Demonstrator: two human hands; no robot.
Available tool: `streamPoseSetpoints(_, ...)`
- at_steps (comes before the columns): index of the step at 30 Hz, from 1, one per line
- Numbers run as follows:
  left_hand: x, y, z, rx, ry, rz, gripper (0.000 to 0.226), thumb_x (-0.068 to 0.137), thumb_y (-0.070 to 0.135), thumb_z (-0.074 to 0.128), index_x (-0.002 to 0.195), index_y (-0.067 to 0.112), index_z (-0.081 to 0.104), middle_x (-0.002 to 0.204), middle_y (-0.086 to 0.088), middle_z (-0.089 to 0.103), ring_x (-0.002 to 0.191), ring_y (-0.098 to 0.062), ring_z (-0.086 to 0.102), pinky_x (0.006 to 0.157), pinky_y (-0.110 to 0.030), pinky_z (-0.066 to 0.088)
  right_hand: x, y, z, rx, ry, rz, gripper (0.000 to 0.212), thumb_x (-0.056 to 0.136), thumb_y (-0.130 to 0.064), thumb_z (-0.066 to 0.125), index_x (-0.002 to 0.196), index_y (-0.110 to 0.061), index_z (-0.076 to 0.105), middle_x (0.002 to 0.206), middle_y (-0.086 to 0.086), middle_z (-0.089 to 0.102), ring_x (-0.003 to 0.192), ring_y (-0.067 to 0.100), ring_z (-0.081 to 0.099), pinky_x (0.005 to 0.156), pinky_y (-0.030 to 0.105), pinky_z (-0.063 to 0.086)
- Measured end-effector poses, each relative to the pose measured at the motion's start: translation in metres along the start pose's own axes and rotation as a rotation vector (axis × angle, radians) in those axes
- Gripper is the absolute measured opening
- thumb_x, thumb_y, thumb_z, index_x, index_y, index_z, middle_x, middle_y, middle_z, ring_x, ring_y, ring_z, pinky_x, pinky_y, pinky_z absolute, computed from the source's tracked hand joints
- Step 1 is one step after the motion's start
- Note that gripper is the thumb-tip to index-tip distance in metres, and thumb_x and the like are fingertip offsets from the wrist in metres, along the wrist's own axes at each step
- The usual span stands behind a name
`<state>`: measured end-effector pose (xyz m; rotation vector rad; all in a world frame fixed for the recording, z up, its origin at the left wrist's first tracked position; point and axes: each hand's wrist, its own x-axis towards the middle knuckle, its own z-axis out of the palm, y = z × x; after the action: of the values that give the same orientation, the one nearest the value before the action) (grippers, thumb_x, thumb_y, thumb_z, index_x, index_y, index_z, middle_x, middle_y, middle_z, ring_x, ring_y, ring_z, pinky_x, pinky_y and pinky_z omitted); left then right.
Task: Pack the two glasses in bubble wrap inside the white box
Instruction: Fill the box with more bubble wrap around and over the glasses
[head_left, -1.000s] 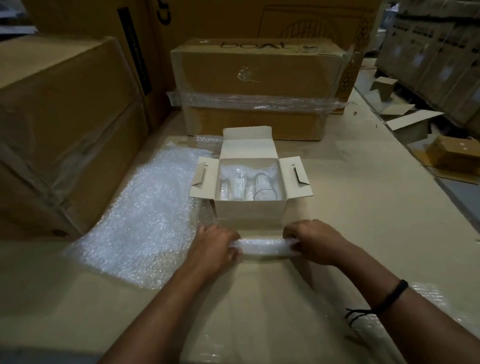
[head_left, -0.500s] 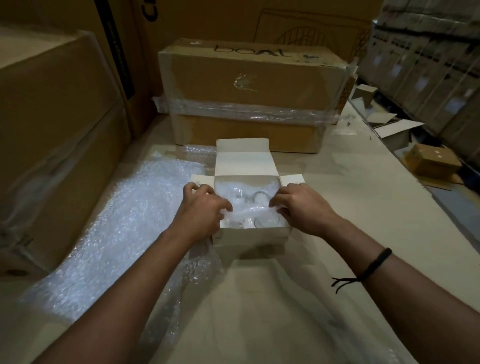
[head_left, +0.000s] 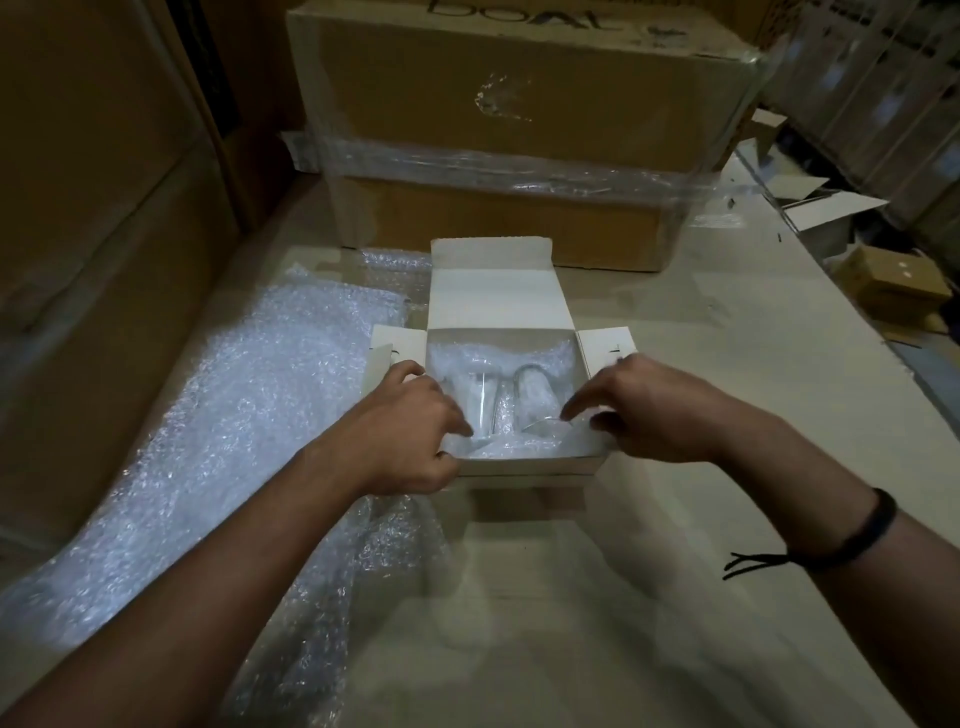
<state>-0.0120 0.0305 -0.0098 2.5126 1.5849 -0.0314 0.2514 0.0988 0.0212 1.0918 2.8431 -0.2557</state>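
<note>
Fingers (head_left: 448, 411) of the left hand (head_left: 400, 431) are bent down at the near-left corner of the open white cardboard box (head_left: 524, 467), tips on the crumpled bubble-wrap lining (head_left: 493, 358). I can't tell from my feed whether they pinch it or only press.

Sweep from the left: tall brown cardboard cartons (head_left: 104, 208) wall off the left side. Next, a loose sheet of clear bubble wrap (head_left: 234, 415) lies on the beige tabletop (head_left: 727, 364), its near end passing below the left forearm. Box sits mid-tabletop, just beside that sheet, lid flap up at the far side, both side flaps folded outward.

Inside I mark two clear drinking glasses side by side, bedded in the lining: left glass (head_left: 480, 400), right glass (head_left: 530, 392). Which way they face, I can't read through the wrap. Behind the box stands a big brown carton banded with clear film (head_left: 519, 104).

Right hand (head_left: 660, 410) is at the near-right corner, fingers spread, mostly straight, released, gripping nothing I can see. Forefinger points in over the lining, thumb by the near wall. Black cord wristband (head_left: 857, 535) on that wrist. Far right, small brown and white cartons (head_left: 893, 280) lie beyond the tabletop edge.
</note>
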Motion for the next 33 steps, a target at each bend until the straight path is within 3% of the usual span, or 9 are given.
streamPoseSetpoints(4,-0.007,0.007,-0.008,-0.139,0.112,0.02,0.057,0.074,0.035,0.048,0.129,0.028,0.061,0.129,0.007,0.061,0.12,-0.013,0.049,0.106,-0.034,0.029,-0.009,0.005,0.001,-0.168,-0.053,0.021,0.044,0.082,-0.015,0.056,0.118,-0.037,0.067,0.116,-0.01,0.067,0.103,0.014,0.055,0.089,0.03,0.043)
streamPoseSetpoints(10,0.009,0.028,0.006,-0.239,-0.172,0.001,0.054,0.074,0.027,0.054,0.127,0.038,0.059,0.105,0.005,0.071,0.099,-0.018,0.063,0.083,-0.031,0.049,-0.002,-0.02,0.009,-0.223,-0.254,0.04,0.056,0.085,-0.009,0.046,0.132,-0.036,0.057,0.116,0.005,0.061,0.114,0.022,0.049,0.084,0.027,0.037)
streamPoseSetpoints(12,0.008,0.028,0.001,-0.288,-0.174,-0.054,0.054,0.079,0.022,0.055,0.132,0.035,0.057,0.119,0.007,0.067,0.109,-0.014,0.06,0.089,-0.031,0.048,-0.002,-0.023,0.005,-0.235,-0.232,0.051,0.054,0.087,-0.01,0.048,0.134,-0.036,0.056,0.118,0.007,0.059,0.113,0.024,0.051,0.086,0.029,0.038)
streamPoseSetpoints(16,-0.002,0.013,-0.015,-0.082,0.004,-0.085,0.048,0.08,0.034,0.048,0.127,0.034,0.061,0.123,0.013,0.065,0.117,-0.007,0.051,0.111,-0.034,0.026,-0.001,-0.029,0.005,0.005,-0.213,0.101,0.067,0.078,0.003,0.046,0.134,-0.032,0.056,0.13,0.004,0.06,0.117,0.022,0.058,0.095,0.038,0.051)
streamPoseSetpoints(19,-0.004,0.012,-0.006,0.081,-0.173,-0.108,0.042,0.087,0.048,0.044,0.116,0.032,0.069,0.121,0.007,0.066,0.127,-0.007,0.046,0.117,-0.044,-0.01,0.005,-0.048,0.01,0.122,-0.324,0.069,0.065,0.077,0.0,0.047,0.133,-0.031,0.056,0.127,0.0,0.064,0.115,0.021,0.061,0.09,0.039,0.052)
streamPoseSetpoints(23,0.001,0.018,0.006,0.078,-0.274,-0.097,0.049,0.087,0.06,0.035,0.106,0.031,0.07,0.109,0.008,0.069,0.127,-0.007,0.048,0.111,-0.047,-0.023,0.013,-0.054,0.013,0.138,-0.435,0.042,0.049,0.08,-0.009,0.054,0.126,-0.025,0.061,0.113,0.002,0.067,0.102,0.023,0.062,0.081,0.032,0.05)
streamPoseSetpoints(26,-0.002,0.015,-0.002,-0.022,-0.189,-0.093,0.045,0.085,0.052,0.043,0.12,0.034,0.065,0.118,0.009,0.068,0.126,-0.005,0.049,0.118,-0.043,-0.014,0.008,-0.046,0.008,0.106,-0.387,0.078,0.061,0.077,-0.011,0.054,0.136,-0.03,0.053,0.125,-0.003,0.064,0.112,0.022,0.059,0.092,0.035,0.05)
streamPoseSetpoints(29,-0.006,0.016,-0.008,-0.092,-0.086,-0.055,0.052,0.08,0.038,0.05,0.132,0.037,0.054,0.129,0.014,0.061,0.134,-0.013,0.041,0.119,-0.04,0.019,-0.003,-0.033,0.003,-0.185,-0.35,0.076,0.062,0.08,-0.027,0.049,0.142,-0.033,0.044,0.133,0.0,0.06,0.122,0.025,0.052,0.108,0.035,0.035)
streamPoseSetpoints(33,-0.001,0.028,0.0,-0.064,-0.246,-0.051,0.048,0.084,0.036,0.055,0.131,0.041,0.049,0.092,0.009,0.068,0.104,-0.013,0.058,0.113,-0.039,0.027,-0.007,-0.031,0.016,-0.348,-0.357,0.023,0.053,0.079,-0.043,0.044,0.129,-0.029,0.054,0.121,0.006,0.065,0.115,0.021,0.057,0.109,0.041,0.027)
